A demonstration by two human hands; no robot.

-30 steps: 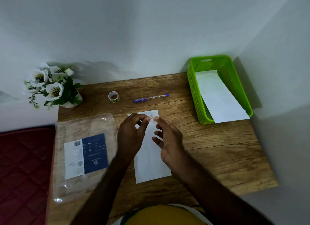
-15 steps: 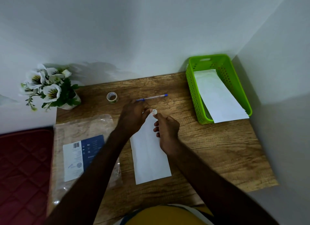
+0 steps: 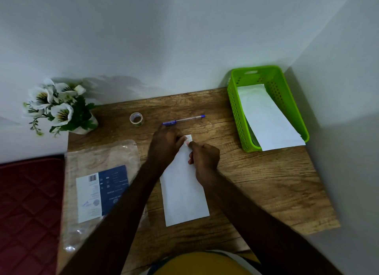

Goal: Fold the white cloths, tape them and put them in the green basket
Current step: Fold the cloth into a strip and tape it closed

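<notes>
Left hand (image 3: 165, 142) and right hand (image 3: 205, 158), fingers curled, meet at the far end of the folded white cloth (image 3: 183, 194) on the table (image 3: 266, 182), apparently pinching a small tape piece (image 3: 188, 139). Far right: green basket (image 3: 235, 110).

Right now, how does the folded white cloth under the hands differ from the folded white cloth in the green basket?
The folded white cloth on the wooden table lies flat; the folded white cloth in the green plastic basket tilts, its near end overhanging the basket's rim. The left hand and right hand pinch the table cloth's far end; nothing touches the basket cloth. Both are long white rectangles.
</notes>
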